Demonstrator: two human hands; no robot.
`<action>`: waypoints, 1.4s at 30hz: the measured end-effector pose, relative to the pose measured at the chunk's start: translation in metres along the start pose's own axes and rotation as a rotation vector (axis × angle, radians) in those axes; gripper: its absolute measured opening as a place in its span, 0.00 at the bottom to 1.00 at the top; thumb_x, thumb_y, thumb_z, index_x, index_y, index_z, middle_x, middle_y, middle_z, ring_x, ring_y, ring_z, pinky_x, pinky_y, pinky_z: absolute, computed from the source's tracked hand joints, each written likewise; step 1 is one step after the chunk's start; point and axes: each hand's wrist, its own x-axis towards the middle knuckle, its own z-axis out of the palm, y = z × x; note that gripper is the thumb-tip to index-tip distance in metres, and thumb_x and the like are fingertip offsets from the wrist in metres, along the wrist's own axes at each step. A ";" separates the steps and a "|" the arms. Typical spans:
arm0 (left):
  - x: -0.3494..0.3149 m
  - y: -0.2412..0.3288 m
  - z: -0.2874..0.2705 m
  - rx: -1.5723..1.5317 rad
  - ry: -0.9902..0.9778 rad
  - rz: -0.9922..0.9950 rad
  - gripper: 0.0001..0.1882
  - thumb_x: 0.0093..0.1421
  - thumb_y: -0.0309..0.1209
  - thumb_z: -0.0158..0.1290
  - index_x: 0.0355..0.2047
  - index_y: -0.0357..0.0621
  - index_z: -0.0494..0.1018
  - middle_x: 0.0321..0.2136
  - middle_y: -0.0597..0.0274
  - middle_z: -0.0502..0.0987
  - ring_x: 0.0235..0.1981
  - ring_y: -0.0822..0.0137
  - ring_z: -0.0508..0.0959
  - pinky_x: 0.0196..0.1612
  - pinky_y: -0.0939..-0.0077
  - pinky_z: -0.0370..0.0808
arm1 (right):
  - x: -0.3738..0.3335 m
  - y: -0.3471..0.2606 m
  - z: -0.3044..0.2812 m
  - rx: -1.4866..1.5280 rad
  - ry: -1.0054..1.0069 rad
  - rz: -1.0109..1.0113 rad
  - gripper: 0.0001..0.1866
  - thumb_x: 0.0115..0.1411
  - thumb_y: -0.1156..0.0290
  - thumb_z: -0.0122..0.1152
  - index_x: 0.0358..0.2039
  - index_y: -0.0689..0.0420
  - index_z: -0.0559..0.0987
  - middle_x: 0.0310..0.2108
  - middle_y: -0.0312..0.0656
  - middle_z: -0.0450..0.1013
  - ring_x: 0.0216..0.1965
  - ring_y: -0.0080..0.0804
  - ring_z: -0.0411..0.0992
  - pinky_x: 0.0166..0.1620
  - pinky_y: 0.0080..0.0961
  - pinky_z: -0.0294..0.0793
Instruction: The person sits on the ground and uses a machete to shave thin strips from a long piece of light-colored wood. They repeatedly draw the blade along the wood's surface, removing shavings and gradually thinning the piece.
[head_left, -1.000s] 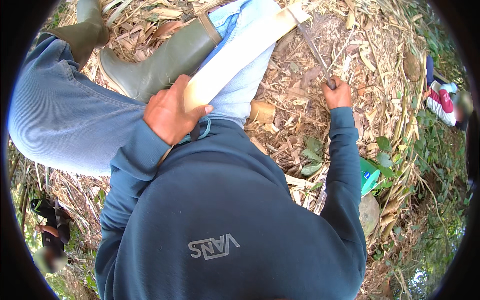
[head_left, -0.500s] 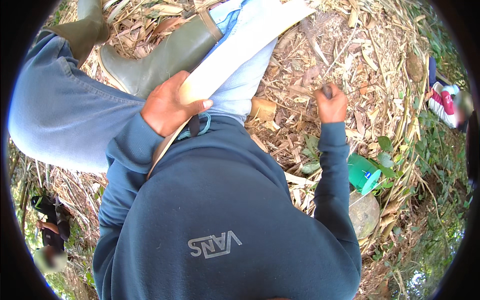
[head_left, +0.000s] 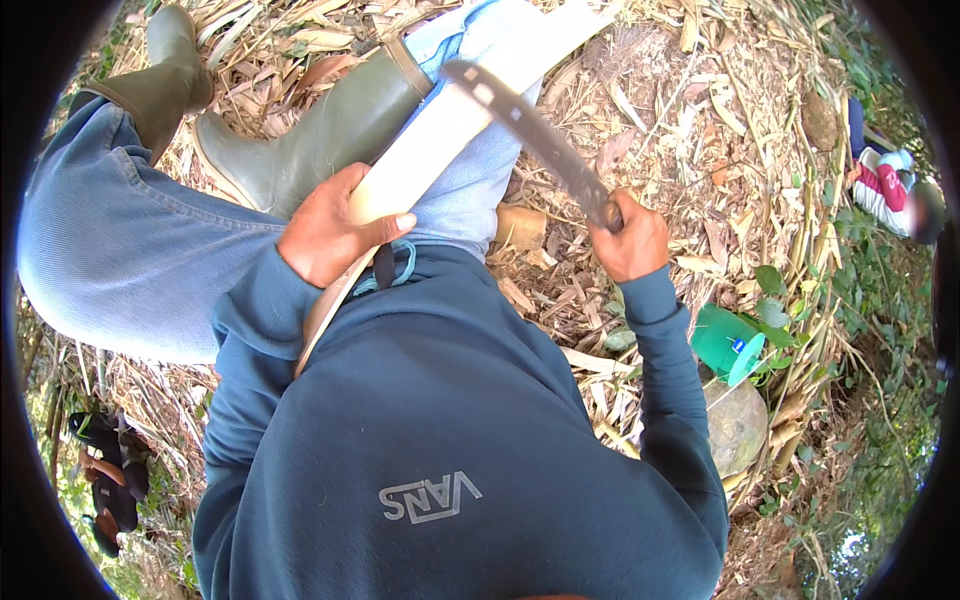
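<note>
A long pale strip of split wood or bamboo [head_left: 425, 165] lies slantwise across my thigh, its lower end running beside my waist. Around its near part my left hand [head_left: 335, 225] is closed, thumb on top. My right hand [head_left: 632, 238] grips the handle end of a machete [head_left: 545, 140]. The dark blade, with light patches near its tip, points up and left. Its tip overlaps the pale strip in the picture; whether it touches I cannot tell.
Chips and dry leaves litter the ground. A cut wood block [head_left: 520, 227] lies beside my leg. Right of my forearm are a green cup-like container [head_left: 722, 340] and a rounded stone [head_left: 737, 425]. Two people [head_left: 885, 195] sit or crouch at the far right and left edges.
My right hand has moved slightly left and turned, and the machete blade has swung into view over the strip. My left hand keeps its grip.
</note>
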 end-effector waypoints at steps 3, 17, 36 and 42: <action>0.002 -0.004 0.001 0.016 0.017 0.042 0.24 0.56 0.39 0.67 0.43 0.35 0.71 0.33 0.61 0.75 0.36 0.72 0.72 0.42 0.75 0.71 | 0.004 0.010 -0.003 -0.020 0.005 -0.049 0.10 0.52 0.66 0.62 0.28 0.60 0.77 0.12 0.47 0.66 0.14 0.46 0.69 0.24 0.40 0.69; -0.001 -0.007 -0.001 0.068 0.015 0.067 0.27 0.56 0.44 0.66 0.43 0.34 0.71 0.33 0.56 0.76 0.36 0.67 0.74 0.44 0.70 0.72 | 0.049 0.050 -0.018 -0.048 0.028 0.094 0.11 0.52 0.65 0.61 0.28 0.61 0.78 0.12 0.45 0.66 0.14 0.37 0.64 0.24 0.37 0.65; 0.002 -0.010 -0.001 0.073 0.003 0.119 0.20 0.59 0.34 0.64 0.44 0.37 0.70 0.33 0.65 0.72 0.36 0.75 0.70 0.40 0.78 0.68 | 0.089 0.082 -0.015 -0.075 -0.053 0.196 0.15 0.50 0.63 0.61 0.30 0.63 0.80 0.15 0.51 0.70 0.18 0.42 0.67 0.29 0.40 0.70; -0.002 -0.006 0.001 0.066 -0.014 0.040 0.22 0.58 0.37 0.65 0.45 0.37 0.71 0.34 0.63 0.73 0.37 0.73 0.70 0.43 0.75 0.69 | 0.103 0.089 -0.008 0.059 0.059 0.229 0.16 0.50 0.61 0.65 0.25 0.64 0.77 0.16 0.50 0.70 0.18 0.40 0.65 0.29 0.39 0.68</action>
